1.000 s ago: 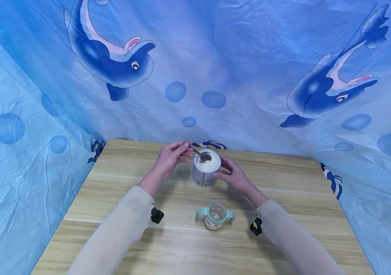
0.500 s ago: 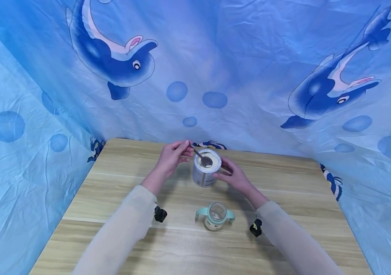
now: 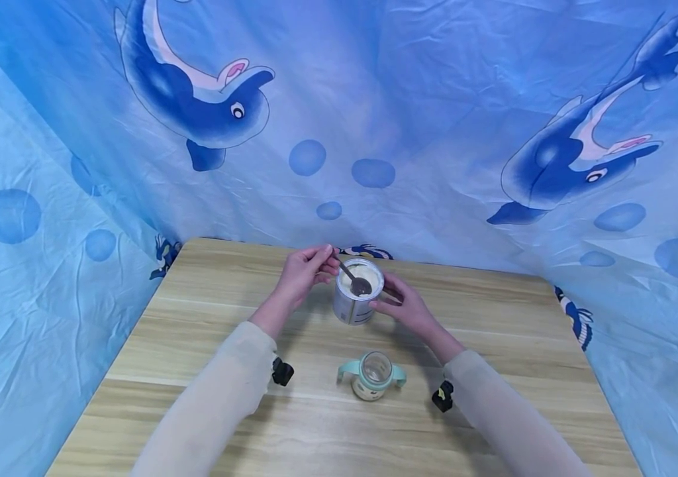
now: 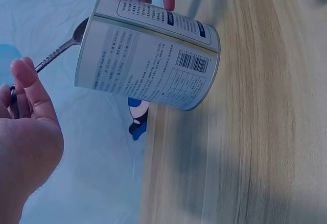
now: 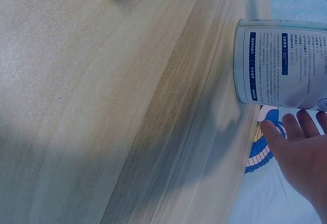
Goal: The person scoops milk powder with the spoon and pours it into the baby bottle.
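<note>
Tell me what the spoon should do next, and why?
Maybe dip the metal spoon down into the pale powder. Its bowl looks mostly dark, so it seems to carry little, and it is right at the open mouth of the can. The left hand pinches the handle, and the right hand holds the can's side.

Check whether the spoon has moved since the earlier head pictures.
Yes: judged against the can, the spoon has shifted slightly toward the can's near rim.
</note>
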Demonstrator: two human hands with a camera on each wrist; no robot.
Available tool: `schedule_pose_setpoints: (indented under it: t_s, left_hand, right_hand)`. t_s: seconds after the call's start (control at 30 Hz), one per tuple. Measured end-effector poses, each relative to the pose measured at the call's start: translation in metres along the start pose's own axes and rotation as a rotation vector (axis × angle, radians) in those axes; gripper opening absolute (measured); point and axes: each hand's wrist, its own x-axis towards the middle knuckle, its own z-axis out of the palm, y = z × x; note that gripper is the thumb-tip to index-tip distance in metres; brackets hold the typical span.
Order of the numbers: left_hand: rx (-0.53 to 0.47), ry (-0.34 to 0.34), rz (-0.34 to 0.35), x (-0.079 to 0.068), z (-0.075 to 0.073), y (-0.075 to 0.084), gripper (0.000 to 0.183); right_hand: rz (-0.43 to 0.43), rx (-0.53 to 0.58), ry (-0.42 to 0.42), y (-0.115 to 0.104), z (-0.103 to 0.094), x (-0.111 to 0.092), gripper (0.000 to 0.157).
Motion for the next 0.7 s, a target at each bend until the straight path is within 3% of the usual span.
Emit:
schedule_pose_setpoints:
  t_s: [0.23,0.7]
  left_hand:
    - [0.007,0.003,-0.009,-0.0012,0.0010,-0.0011,0.028]
    - [0.046,-0.015,-0.032,-0.0037,-0.0005,-0.0032,0.033]
  right_hand:
    - [-0.002,-0.015,0.000,0.0015,0.0004,0.0007,0.075]
    - [0.001,-0.037,0.002,-0.0005,0.0000,0.0001,0.075]
